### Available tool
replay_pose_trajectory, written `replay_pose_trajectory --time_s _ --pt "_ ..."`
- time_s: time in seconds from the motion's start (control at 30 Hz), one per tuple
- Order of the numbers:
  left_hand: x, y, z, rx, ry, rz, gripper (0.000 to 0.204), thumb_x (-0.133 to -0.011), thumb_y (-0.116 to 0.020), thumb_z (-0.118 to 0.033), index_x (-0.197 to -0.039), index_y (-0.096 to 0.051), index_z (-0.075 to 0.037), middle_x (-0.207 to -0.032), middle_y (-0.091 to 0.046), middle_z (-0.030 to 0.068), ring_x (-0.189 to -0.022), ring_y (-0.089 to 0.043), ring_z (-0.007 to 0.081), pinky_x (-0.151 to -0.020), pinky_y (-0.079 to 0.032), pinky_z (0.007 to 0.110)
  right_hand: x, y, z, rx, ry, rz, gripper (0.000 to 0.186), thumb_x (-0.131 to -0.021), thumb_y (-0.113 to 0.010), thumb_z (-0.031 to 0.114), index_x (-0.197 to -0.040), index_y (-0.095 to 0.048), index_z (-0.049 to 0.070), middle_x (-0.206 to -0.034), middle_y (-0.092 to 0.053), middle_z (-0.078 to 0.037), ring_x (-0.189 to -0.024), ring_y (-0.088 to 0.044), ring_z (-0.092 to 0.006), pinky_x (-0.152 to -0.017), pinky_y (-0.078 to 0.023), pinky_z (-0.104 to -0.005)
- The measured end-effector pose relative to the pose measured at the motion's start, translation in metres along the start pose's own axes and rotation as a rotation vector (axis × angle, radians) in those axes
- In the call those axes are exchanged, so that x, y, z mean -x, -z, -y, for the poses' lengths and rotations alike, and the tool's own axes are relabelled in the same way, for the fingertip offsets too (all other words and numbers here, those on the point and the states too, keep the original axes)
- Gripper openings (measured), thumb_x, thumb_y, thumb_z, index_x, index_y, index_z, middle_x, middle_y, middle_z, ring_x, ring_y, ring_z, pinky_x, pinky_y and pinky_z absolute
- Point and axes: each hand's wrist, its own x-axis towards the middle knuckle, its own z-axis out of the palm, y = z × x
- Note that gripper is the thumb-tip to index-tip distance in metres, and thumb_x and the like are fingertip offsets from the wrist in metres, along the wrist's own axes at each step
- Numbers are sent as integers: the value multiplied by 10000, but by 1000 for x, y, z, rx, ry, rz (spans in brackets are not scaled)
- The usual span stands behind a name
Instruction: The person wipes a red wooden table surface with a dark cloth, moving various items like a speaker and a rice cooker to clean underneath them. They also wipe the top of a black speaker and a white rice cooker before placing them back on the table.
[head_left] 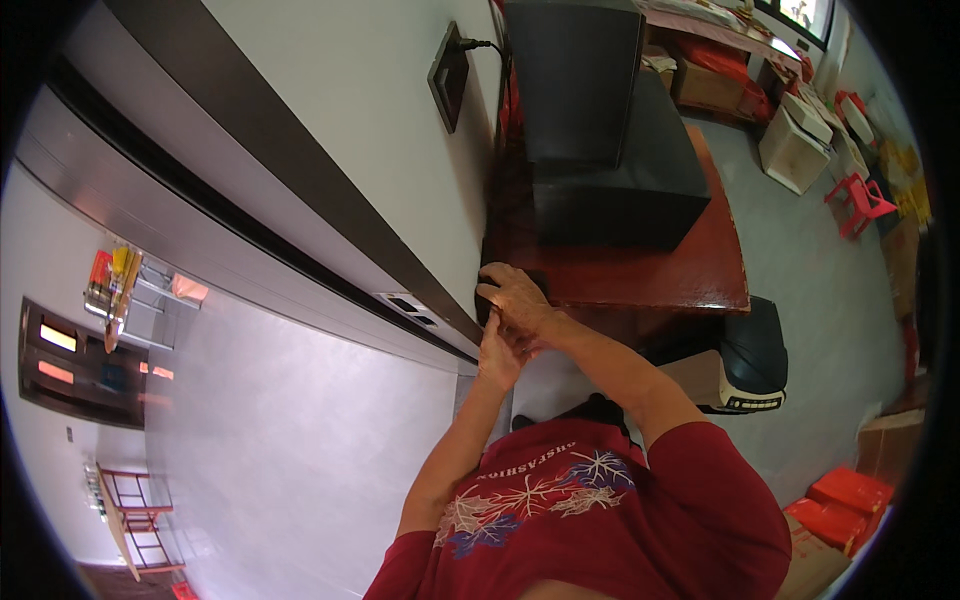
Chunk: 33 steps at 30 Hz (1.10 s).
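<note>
1. Curling over a dark object (541, 283) at the near left corner of the red-brown table (690, 278): the right hand (518, 302), fingers bent.
2. Just below, the left hand (503, 352) touches it; I can't tell whether either grips anything.
3. Black boxy shapes (610, 205) stand farther back.

The person wears a dark red T-shirt (690, 530) with a leaf print (530, 495) across the front — branching veins in white, red and blue-violet. Pale block lettering (540, 462) arches on the hem side of the print; plain short sleeves (700, 465) flank it, and black clothing (590, 408) shows past the hem — details unclear.
</note>
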Motion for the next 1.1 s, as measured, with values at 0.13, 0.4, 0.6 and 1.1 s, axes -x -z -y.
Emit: replay_pose_trajectory --time_s 0.13,0.4,0.6,1.1 --pt "-11 9 4 111 -62 -73 587 -879 -503 -623 -1227 -513 -151 -1130 -543 97 -1024 -516 274 -810 -432 426 7 22 -10 -57 104 149 415 -698 -677 81 -1112 -645 68 -1263 -543 -94 -1209 -485 -290 -948 -424 -409" --pt "-3 -26 -2 -53 -356 -355 663 -844 -656 -453 -1347 -417 -93 -1246 -496 139 -1096 -542 305 -863 -465 443 92 102 -52 -26 36 144 465 -715 -699 61 -1168 -597 81 -1292 -525 -97 -1205 -493 -309 -945 -426 -420" --pt "1 -20 7 -101 -380 -308 616 -855 -643 -425 -1316 -434 -74 -1269 -507 140 -1085 -546 288 -823 -483 409 126 119 -47 140 -38 80 539 -722 -679 40 -1233 -512 -11 -1317 -492 -167 -1227 -472 -351 -975 -407 -436" --pt "16 37 18 -198 -103 -142 434 -898 -597 -374 -1186 -525 -58 -1102 -605 93 -904 -594 216 -711 -471 354 -15 4 -20 269 -270 151 586 -732 -647 135 -1203 -468 -164 -1339 -400 -350 -1278 -381 -439 -1064 -361 -439"
